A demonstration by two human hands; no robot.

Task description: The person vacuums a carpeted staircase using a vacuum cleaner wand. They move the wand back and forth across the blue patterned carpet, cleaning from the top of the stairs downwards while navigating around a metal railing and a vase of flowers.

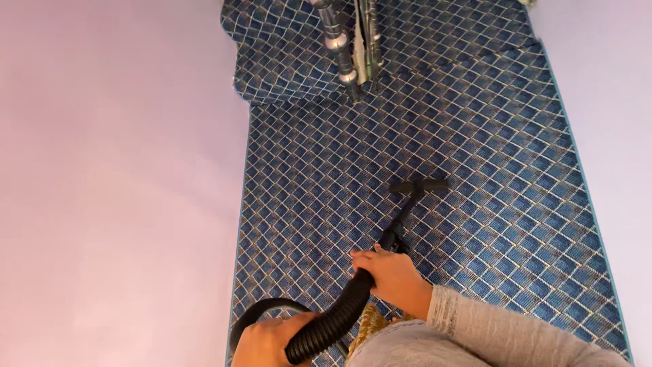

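Two hands are closed on a black ribbed vacuum hose (333,319): right hand (390,275) farther, left hand (268,340) nearer; its T-shaped nozzle (419,185) lies far-right on the blue diamond-patterned rug (489,170).

- The vacuum hose (333,319) runs under the right hand's fingers (370,261) to the left hand (268,340).
- The nozzle (419,185) lies on the rug (475,170), beyond the fingertips.

right hand (390,275): bare, no rings | right sleeve (502,326): long, light grey ribbed knit, snug cuff at wrist | left hand (268,340): bare, no sleeve visible at frame edge
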